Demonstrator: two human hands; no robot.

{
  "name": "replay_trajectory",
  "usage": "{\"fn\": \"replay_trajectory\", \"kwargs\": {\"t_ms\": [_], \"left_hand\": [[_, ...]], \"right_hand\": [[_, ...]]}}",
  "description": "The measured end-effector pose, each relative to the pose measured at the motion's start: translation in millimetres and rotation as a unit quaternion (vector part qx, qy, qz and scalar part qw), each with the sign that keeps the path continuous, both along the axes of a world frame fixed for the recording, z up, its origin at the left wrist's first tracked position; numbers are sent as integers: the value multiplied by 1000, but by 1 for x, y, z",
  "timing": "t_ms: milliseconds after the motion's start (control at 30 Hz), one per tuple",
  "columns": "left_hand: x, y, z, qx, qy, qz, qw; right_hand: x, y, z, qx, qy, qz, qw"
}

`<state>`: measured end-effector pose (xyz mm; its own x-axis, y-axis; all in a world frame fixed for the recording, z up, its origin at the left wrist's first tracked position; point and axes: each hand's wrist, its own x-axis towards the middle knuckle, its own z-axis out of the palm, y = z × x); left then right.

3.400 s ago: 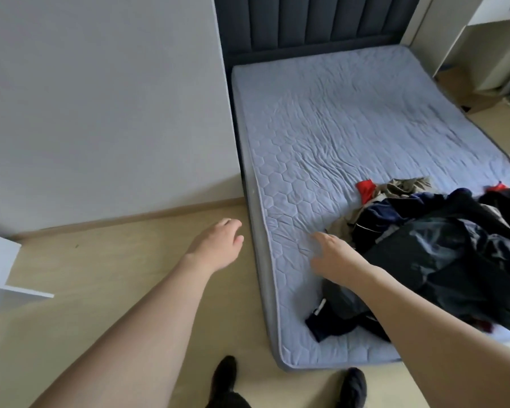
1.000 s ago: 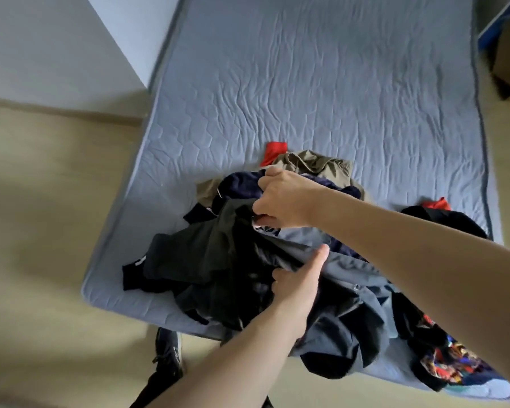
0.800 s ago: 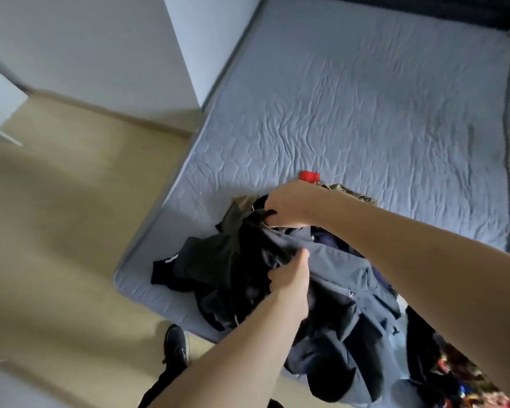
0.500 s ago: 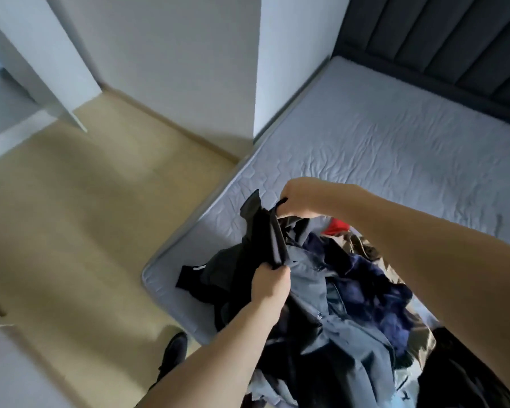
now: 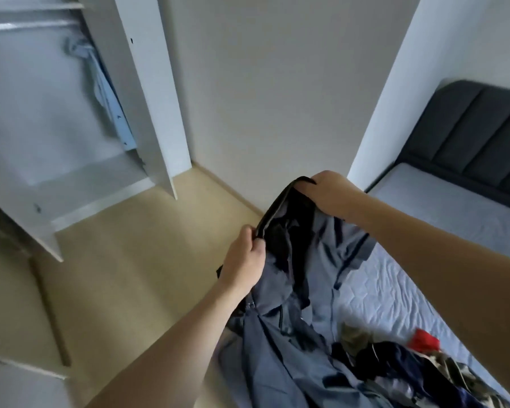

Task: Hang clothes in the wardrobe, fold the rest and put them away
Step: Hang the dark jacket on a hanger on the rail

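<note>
I hold a grey-blue jacket (image 5: 301,290) with a dark lining up off the bed. My left hand (image 5: 248,257) grips its dark top edge on the near side, and my right hand (image 5: 327,191) grips the same edge farther away. The garment hangs down between them over the pile of clothes (image 5: 395,366) at the lower right of the bed (image 5: 442,231). An open white wardrobe (image 5: 80,160) stands at the left, with a metal rail (image 5: 30,25) near its top and a light blue garment (image 5: 106,92) hanging inside.
A red item (image 5: 424,341) and olive and navy clothes lie in the pile. A dark padded headboard (image 5: 477,136) closes the bed's far end. A white wall corner (image 5: 380,98) juts out between wardrobe and bed. Light wooden floor (image 5: 124,275) lies in front of the wardrobe.
Both hands have lifted the jacket higher off the pile, and my view has swung left toward the open wardrobe.
</note>
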<state>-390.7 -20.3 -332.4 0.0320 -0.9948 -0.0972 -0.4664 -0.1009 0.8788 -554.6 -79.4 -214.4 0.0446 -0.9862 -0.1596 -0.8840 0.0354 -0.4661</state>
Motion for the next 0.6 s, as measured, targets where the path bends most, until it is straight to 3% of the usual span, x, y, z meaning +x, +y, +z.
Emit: {"fn": "replay_trajectory", "kwargs": {"t_ms": [100, 233, 300, 433, 600], "left_hand": [[55, -35, 52, -93, -110, -21, 989], [118, -81, 86, -179, -301, 23, 936], [151, -103, 99, -187, -352, 69, 914], [220, -142, 121, -187, -405, 137, 884], [308, -192, 129, -150, -314, 167, 923]], "right_hand": [[47, -31, 39, -44, -36, -31, 998], [115, -66, 81, -95, -60, -28, 993], [144, -81, 97, -110, -63, -26, 992], [199, -114, 125, -129, -42, -3, 991], [247, -170, 146, -149, -108, -5, 983]]}}
